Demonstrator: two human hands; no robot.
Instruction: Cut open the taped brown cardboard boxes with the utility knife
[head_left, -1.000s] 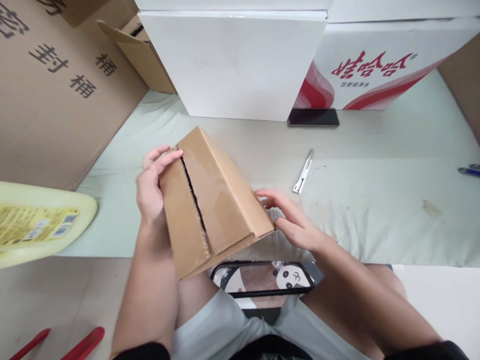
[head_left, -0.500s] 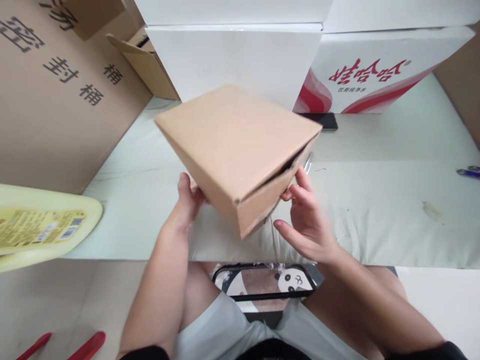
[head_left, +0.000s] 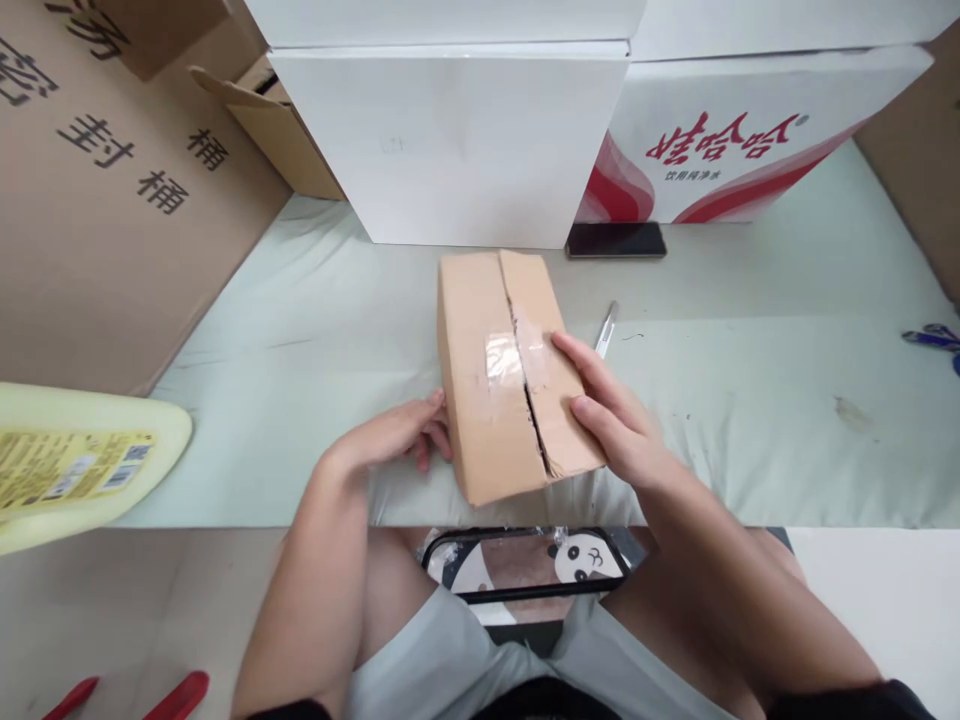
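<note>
- Just now, in the head view, the cardboard box (head_left: pixel 491 415) has been turned: half a second ago a plain face was uppermost, and from where I stand it's a split seam (head_left: pixel 535 430) that shows on top, with clear tape (head_left: pixel 503 360) across its middle.
- That turn, I'd judge, leaves the taped joint in plain sight, between the two hands; below the tape, the gap along the seam is dark and uncovered.
- The box is over the pale green sheet (head_left: pixel 780 420), in front of the white carton (head_left: pixel 450 150); whether it rests on the cloth or is held just above, I can't tell.
- The right hand (head_left: pixel 619 420) has closed in from its looser spread and grasps the box's right side, thumb and a fingertip on the top edge.
- The left hand (head_left: pixel 409 430) is at the lower left side, fingers bent, some out of sight; gripping or merely steadying, I can't tell.
- Just beyond the right hand lies a slim cutter (head_left: pixel 608 328), partly hidden, and farther back a dark phone (head_left: pixel 616 241) by the red-and-white carton (head_left: pixel 697 140).
</note>
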